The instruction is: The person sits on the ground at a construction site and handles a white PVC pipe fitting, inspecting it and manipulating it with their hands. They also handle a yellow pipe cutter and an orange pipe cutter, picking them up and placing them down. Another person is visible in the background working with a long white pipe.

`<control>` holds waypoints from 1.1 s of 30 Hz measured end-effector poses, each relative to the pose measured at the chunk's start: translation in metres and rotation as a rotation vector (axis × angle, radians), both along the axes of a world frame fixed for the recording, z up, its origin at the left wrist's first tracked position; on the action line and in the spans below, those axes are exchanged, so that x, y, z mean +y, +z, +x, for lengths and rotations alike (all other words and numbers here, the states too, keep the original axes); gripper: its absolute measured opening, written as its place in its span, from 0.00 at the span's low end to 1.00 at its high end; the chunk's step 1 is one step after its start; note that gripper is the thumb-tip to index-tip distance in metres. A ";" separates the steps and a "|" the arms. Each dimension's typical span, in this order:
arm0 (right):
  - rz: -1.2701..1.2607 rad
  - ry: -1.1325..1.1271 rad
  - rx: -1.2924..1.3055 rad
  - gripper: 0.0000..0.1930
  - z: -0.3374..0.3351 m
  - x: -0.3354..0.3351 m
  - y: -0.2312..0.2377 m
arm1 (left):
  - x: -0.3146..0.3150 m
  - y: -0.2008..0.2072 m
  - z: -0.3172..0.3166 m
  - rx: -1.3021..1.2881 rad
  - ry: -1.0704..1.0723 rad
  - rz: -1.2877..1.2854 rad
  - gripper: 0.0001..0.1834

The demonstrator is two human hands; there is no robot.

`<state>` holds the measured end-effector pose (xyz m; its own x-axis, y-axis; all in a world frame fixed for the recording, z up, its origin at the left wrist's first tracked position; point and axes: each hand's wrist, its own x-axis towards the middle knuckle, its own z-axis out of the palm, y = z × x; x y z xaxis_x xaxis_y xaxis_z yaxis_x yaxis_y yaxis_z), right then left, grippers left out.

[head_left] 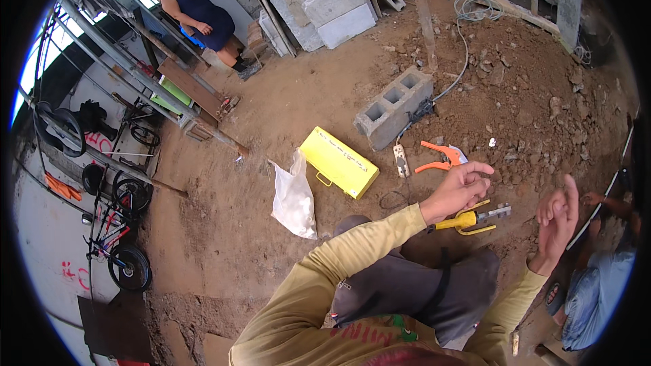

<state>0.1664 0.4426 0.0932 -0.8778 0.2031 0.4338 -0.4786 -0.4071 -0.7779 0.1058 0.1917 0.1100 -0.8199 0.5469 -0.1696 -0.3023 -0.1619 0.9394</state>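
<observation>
Left fingers (477,169) and right fingers (571,193) curl loosely, empty, the yellow tool (464,220) lying nearer the left.

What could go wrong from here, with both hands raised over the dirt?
The power strip lies on bare dirt, so grit might get into its sockets.
The orange tool lies with handles spread near the left fingers; a careless reach might knock it.
Another person is close by on the right, so a sideways swing of the right fingers could bump them.
</observation>
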 end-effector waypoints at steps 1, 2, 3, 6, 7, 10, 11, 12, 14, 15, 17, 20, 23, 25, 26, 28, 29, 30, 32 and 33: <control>-0.045 0.147 0.307 0.28 0.001 0.003 0.050 | 0.001 0.004 -0.006 0.016 0.012 0.005 0.19; 0.076 0.214 0.538 0.29 -0.001 0.012 0.077 | 0.000 -0.002 -0.011 0.036 0.021 0.034 0.19; 0.193 0.226 0.642 0.25 -0.005 0.017 0.102 | -0.001 0.000 -0.011 0.035 0.025 0.005 0.19; 0.360 0.256 0.802 0.12 -0.013 0.032 0.151 | -0.011 0.009 -0.006 0.035 0.041 -0.037 0.19; 0.397 0.369 0.859 0.08 -0.021 0.035 0.161 | -0.015 0.011 -0.004 0.031 0.039 -0.034 0.19; 0.445 -0.035 0.542 0.13 -0.010 0.017 0.125 | -0.023 0.001 -0.004 0.013 0.063 -0.045 0.18; 0.396 -0.168 0.345 0.15 -0.015 0.006 0.099 | -0.026 -0.001 -0.005 0.011 0.071 -0.059 0.18; 0.446 -0.176 0.167 0.17 -0.022 -0.003 0.071 | -0.024 0.000 -0.006 0.019 0.074 -0.080 0.17; 0.572 -0.150 -0.232 0.19 -0.037 -0.026 -0.023 | -0.030 -0.013 -0.005 -0.008 0.122 -0.121 0.18; 0.811 -0.134 -0.425 0.20 -0.031 -0.026 -0.076 | -0.029 -0.017 -0.008 -0.009 0.134 -0.134 0.19; 1.538 -0.067 -0.641 0.27 0.012 -0.025 -0.168 | -0.027 -0.016 -0.004 0.007 0.149 -0.120 0.21; 1.718 -0.272 -0.684 0.19 0.076 -0.051 -0.246 | -0.023 -0.035 -0.009 -0.039 0.091 -0.039 0.25; 1.157 -0.030 -0.802 0.13 0.084 -0.048 -0.238 | -0.010 -0.051 -0.010 -0.023 0.010 -0.026 0.29; 0.726 -0.161 -0.790 0.08 0.087 -0.064 -0.220 | 0.004 -0.052 -0.004 0.081 -0.067 -0.081 0.29; 0.497 -0.255 -0.687 0.07 0.085 -0.087 -0.186 | 0.007 -0.054 0.000 0.099 -0.131 -0.136 0.30; 0.195 -0.417 -0.464 0.07 0.074 -0.110 -0.149 | 0.019 -0.057 0.005 0.148 -0.278 -0.235 0.30; 0.183 -0.437 -0.438 0.09 0.071 -0.118 -0.133 | 0.023 -0.065 0.007 0.250 -0.301 -0.276 0.30; 0.171 -0.455 -0.414 0.10 0.068 -0.127 -0.117 | 0.024 -0.075 0.008 0.350 -0.322 -0.318 0.30; 0.160 -0.469 -0.405 0.12 0.062 -0.127 -0.105 | 0.029 -0.077 0.014 0.520 -0.319 -0.371 0.30; 0.155 -0.456 -0.425 0.13 0.060 -0.127 -0.103 | 0.030 -0.078 0.016 0.506 -0.298 -0.345 0.30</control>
<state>0.2261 0.3159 -0.0102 -0.8196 0.5599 0.1212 -0.2142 -0.1033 -0.9713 0.1221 0.2217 0.0317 -0.6669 0.7451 -0.0098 0.2031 0.1944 0.9597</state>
